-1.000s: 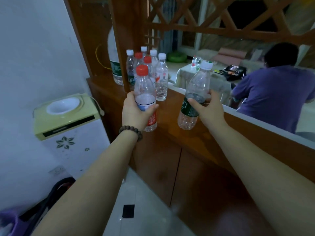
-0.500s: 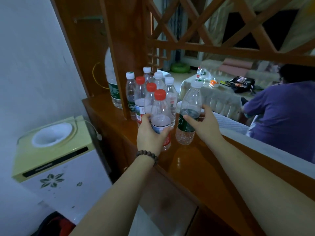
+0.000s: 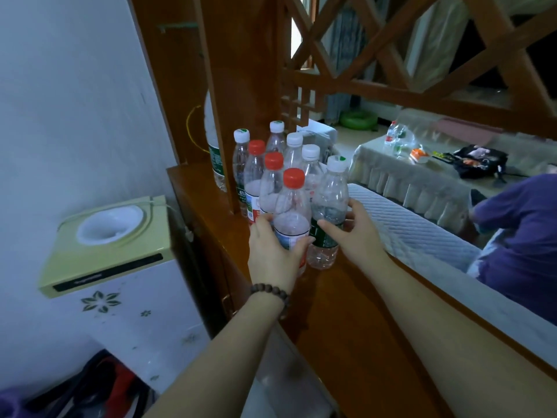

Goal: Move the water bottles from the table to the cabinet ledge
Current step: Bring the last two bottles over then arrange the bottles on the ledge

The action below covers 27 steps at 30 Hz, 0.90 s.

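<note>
My left hand (image 3: 272, 256) grips a red-capped water bottle (image 3: 291, 212) that stands on the wooden cabinet ledge (image 3: 355, 312). Right beside it, my right hand (image 3: 354, 233) holds a white-capped bottle with a green label (image 3: 328, 203), its base resting on the ledge. Just behind them stands a tight cluster of several more bottles (image 3: 272, 164) with red and white caps. Beyond the ledge, a cloth-covered table (image 3: 401, 173) carries two more bottles (image 3: 394, 138).
A wooden post and lattice screen (image 3: 241, 70) rise behind the bottles. A yellow-topped water dispenser (image 3: 108, 236) stands left of the cabinet against the wall. A person in a purple shirt (image 3: 521, 236) sits at right behind the ledge.
Both hands moved forward and down with their bottles, which now sit on the ledge against the cluster. The view has come closer to the cabinet.
</note>
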{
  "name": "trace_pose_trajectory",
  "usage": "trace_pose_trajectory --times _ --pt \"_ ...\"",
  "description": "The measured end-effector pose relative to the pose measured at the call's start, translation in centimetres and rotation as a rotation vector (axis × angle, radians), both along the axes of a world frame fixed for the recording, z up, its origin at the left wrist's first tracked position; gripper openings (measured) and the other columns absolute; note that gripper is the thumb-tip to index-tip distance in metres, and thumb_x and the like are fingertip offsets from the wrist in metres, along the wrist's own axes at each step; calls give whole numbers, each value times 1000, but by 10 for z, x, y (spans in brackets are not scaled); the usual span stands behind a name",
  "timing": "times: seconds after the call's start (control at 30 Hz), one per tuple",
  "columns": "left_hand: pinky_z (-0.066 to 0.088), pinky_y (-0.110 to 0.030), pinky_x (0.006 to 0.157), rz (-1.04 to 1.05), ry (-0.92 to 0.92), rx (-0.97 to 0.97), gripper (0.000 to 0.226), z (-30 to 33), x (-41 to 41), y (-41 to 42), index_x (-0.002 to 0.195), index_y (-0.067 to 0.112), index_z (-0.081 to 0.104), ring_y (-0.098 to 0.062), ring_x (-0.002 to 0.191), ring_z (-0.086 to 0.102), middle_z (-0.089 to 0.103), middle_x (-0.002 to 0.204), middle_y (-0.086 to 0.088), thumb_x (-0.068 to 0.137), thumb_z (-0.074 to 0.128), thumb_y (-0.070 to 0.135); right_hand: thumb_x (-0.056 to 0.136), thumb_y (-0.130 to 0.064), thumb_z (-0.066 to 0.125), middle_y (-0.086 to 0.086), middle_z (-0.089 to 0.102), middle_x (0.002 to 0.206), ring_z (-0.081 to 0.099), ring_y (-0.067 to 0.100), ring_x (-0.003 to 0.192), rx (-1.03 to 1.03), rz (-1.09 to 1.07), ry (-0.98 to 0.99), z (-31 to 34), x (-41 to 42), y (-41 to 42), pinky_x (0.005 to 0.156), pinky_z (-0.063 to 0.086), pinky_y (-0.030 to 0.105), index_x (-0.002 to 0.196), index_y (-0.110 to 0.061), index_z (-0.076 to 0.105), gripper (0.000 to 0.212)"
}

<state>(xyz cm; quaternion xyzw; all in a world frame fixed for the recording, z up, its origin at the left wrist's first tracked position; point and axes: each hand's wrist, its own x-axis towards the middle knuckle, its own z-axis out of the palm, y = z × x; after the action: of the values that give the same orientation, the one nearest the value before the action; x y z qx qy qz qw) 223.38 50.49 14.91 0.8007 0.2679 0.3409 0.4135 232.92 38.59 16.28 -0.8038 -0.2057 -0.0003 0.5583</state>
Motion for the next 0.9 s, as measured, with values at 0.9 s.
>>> trace_pose_trajectory --times 0.9 --pt "44 -35 100 -154 -86 176 60 62 -8 52 139 18 41 -14 123 47 50 135 -2 89 56 48 77 -39 73 3 50 135 50 19 119 -75 57 -75 48 4 -19 98 46 41 145 -21 30 83"
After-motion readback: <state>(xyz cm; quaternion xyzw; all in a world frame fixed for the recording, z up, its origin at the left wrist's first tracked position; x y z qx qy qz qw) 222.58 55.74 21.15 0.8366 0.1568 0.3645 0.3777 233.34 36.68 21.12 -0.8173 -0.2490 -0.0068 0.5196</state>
